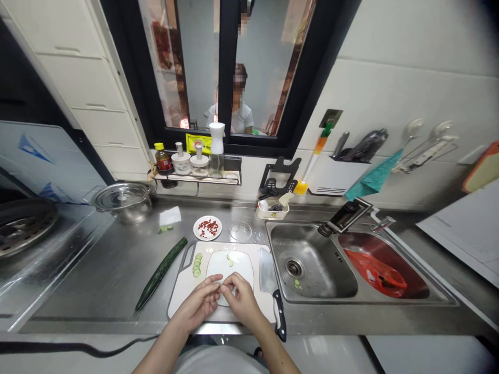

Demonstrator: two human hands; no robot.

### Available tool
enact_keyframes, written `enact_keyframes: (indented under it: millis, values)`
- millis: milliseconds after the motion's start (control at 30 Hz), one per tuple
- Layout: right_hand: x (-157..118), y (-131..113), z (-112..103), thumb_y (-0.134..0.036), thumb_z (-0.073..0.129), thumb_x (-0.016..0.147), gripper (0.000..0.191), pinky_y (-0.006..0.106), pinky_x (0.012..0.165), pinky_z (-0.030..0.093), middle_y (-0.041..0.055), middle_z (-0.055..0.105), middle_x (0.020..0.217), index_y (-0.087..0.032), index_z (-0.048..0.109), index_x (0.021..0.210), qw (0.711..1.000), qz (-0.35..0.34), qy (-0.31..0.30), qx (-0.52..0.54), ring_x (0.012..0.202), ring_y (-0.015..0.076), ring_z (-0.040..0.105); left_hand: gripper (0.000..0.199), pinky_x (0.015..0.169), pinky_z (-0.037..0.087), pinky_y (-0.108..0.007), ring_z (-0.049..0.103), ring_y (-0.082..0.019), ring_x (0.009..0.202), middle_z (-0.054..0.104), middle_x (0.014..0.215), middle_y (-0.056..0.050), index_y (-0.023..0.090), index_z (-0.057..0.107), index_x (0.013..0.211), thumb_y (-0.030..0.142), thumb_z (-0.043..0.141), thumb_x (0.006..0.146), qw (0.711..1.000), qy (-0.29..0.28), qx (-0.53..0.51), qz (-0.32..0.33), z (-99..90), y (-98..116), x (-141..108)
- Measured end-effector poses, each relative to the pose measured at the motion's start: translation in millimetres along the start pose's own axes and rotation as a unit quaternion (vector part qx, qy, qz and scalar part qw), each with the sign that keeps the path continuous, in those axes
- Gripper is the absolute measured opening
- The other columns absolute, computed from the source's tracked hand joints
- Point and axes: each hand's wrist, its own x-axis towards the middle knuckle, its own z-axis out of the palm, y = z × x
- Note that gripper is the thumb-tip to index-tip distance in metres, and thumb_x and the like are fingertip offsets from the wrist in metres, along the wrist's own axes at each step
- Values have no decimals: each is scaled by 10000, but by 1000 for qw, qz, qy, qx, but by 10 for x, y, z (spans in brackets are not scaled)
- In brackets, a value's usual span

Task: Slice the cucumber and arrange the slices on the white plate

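Observation:
My left hand (204, 301) and my right hand (240, 297) meet over the near part of a white square plate (245, 265). Their fingertips are pinched together; whatever they hold is too small or hidden to make out. On the plate's far side lie thin cucumber slices (230, 259). The plate rests on a cutting board (187, 293), where a row of cucumber slices (197, 265) lies left of the plate. A kitchen knife (268, 272) lies along the board's right edge, its black handle toward me. Left of the board is a whole cucumber (160, 275).
Behind the board are a small plate of chopped red pieces (207, 228) and a clear round lid (240, 230). A lidded steel pot (127, 202) stands back left. At right, a double sink (312, 296) holds a red plastic bag (376, 272). People show through the window.

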Motion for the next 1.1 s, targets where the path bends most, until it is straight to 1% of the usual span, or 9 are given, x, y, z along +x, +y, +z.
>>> enact_keyframes:
  millis: [100, 200, 300, 400, 533, 633, 833, 967, 1100]
  values:
    - [-6, -47, 1, -218, 552, 835, 89, 248, 725, 410, -5, 574, 769, -201, 576, 751, 1000, 0, -8, -14, 769, 136, 530, 500, 607, 423, -178, 611, -111, 738, 655, 856, -32, 187, 589, 1121, 238, 783, 663, 999, 23, 31, 14, 62, 62, -84]
    - [-8, -90, -14, -225, 551, 836, 84, 238, 685, 404, -9, 570, 759, -201, 563, 757, 999, 8, -16, -26, 737, 129, 525, 547, 582, 387, -183, 587, -110, 706, 632, 795, -8, 195, 580, 1131, 272, 797, 635, 995, 35, 84, 33, 157, 135, -164]
    - [-7, -108, -37, -247, 531, 853, 125, 234, 658, 391, -11, 556, 736, -197, 547, 740, 999, 9, -17, -47, 710, 125, 511, 574, 556, 347, -185, 529, -87, 628, 592, 729, 21, 194, 576, 1123, 331, 805, 614, 989, 42, 129, 56, 241, 197, -220]
    - [-9, -101, -41, -256, 515, 860, 149, 232, 651, 383, -15, 550, 711, -194, 544, 728, 999, 9, -13, -48, 691, 121, 501, 589, 556, 332, -194, 490, -76, 590, 559, 694, 37, 185, 580, 1100, 383, 811, 596, 982, 36, 160, 91, 279, 222, -234]
    - [-19, -82, 2, -282, 522, 854, 171, 227, 618, 370, -28, 534, 658, -191, 542, 710, 999, 35, 4, -26, 637, 112, 476, 577, 589, 359, -210, 526, -105, 638, 570, 698, 27, 183, 583, 1089, 410, 797, 604, 970, 36, 199, 133, 272, 211, -211]
    - [-15, -70, 46, -314, 529, 847, 203, 223, 593, 367, -35, 517, 623, -192, 534, 685, 998, 60, 17, 16, 609, 107, 459, 540, 622, 393, -226, 559, -134, 699, 597, 739, 3, 179, 598, 1077, 409, 777, 623, 959, 48, 228, 160, 262, 200, -191]
    - [23, -26, 93, -337, 546, 812, 209, 216, 564, 378, -40, 509, 600, -191, 530, 664, 988, 97, 29, 116, 574, 97, 449, 433, 718, 458, -264, 581, -186, 826, 623, 834, -33, 187, 660, 990, 370, 765, 612, 935, 102, 254, 228, 281, 163, -141]
    - [35, 31, 104, -347, 553, 796, 212, 218, 547, 383, -43, 496, 575, -193, 524, 654, 984, 120, 29, 130, 556, 99, 455, 386, 765, 477, -287, 582, -211, 885, 641, 875, -47, 196, 675, 977, 362, 736, 635, 922, 118, 276, 246, 281, 117, -98]
    - [34, 129, 128, -366, 565, 774, 216, 219, 521, 390, -46, 502, 559, -192, 523, 653, 978, 147, 27, 143, 526, 100, 473, 330, 748, 488, -289, 590, -204, 852, 645, 842, -44, 192, 669, 930, 360, 721, 650, 916, 118, 290, 253, 240, 62, -41]
